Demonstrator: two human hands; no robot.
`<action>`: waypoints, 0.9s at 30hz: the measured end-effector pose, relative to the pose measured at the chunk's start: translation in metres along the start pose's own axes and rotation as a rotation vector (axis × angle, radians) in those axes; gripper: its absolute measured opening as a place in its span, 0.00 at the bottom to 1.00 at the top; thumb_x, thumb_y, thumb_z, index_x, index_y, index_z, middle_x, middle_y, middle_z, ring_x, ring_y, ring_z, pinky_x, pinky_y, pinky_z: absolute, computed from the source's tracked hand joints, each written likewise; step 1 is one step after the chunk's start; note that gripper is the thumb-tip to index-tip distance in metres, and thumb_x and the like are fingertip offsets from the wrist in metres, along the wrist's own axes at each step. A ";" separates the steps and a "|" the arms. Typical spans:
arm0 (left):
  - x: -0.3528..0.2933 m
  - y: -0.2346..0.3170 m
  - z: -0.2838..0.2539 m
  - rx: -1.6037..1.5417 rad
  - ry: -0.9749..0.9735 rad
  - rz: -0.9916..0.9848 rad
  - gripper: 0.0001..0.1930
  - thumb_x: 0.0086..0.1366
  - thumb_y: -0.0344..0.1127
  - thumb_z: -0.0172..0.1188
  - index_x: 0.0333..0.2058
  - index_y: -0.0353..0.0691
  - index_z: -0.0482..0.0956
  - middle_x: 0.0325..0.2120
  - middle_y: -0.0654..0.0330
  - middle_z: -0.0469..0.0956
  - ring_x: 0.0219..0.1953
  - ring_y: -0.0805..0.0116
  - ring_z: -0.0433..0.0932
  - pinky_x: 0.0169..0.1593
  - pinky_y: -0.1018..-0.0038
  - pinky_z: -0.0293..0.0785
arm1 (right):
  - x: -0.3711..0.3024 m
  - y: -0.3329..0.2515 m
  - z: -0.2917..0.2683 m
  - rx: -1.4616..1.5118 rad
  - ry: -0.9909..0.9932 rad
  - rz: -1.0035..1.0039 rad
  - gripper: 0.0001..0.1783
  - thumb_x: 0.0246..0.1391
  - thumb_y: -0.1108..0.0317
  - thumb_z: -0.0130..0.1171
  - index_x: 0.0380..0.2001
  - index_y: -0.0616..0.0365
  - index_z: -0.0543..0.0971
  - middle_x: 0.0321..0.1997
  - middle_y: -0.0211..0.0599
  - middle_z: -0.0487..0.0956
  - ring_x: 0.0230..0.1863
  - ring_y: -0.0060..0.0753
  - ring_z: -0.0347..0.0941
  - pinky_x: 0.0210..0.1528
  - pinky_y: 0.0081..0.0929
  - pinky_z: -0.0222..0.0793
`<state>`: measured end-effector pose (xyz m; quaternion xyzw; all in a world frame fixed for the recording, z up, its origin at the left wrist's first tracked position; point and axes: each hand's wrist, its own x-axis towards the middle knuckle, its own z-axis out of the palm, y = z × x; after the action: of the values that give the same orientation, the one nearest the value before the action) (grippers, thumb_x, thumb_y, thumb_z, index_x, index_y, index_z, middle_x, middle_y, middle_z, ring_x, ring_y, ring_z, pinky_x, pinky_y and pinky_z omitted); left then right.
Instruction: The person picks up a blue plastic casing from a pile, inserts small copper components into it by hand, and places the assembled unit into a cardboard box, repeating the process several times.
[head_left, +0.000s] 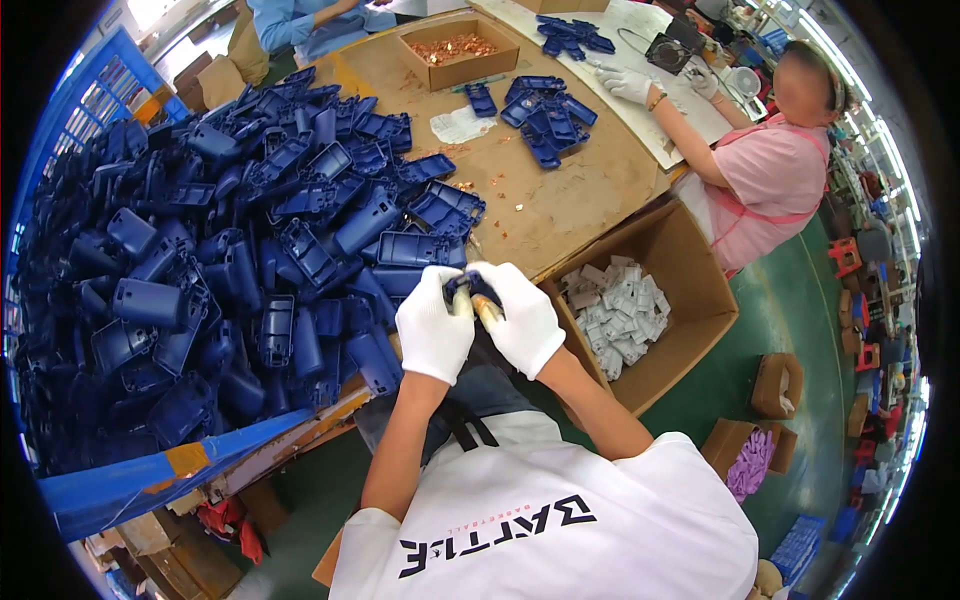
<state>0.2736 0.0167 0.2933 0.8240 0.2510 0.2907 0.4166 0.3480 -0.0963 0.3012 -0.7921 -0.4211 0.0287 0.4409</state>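
Note:
My left hand (438,322) and my right hand (518,318), both in white gloves, meet near the table's front edge. Between their closed fingers is a dark blue plastic housing (470,284), mostly hidden by the gloves. Thumb and fingertips press on it from both sides. To the left, a large heap of blue plastic housings (295,250) reaches almost to my left hand. One open-backed blue housing (420,249) lies just beyond my fingers.
A cardboard box (700,310) of small white parts stands right of my hands. On the brown table (520,215) are a box of copper-coloured pieces (455,50) and a small pile of blue housings (548,118). A co-worker in pink (765,180) works at the right.

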 end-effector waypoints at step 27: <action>0.113 0.025 -0.001 0.085 -0.033 -0.644 0.05 0.63 0.25 0.59 0.37 0.33 0.76 0.26 0.58 0.80 0.28 0.75 0.77 0.35 0.74 0.74 | 0.111 0.009 -0.003 -0.154 -0.386 0.003 0.29 0.47 0.67 0.63 0.54 0.61 0.70 0.50 0.46 0.69 0.39 0.47 0.72 0.40 0.41 0.73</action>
<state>0.3566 0.0776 0.3451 0.7234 0.5039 0.1200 0.4565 0.4264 -0.0236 0.3326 -0.8040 -0.4973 0.1484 0.2903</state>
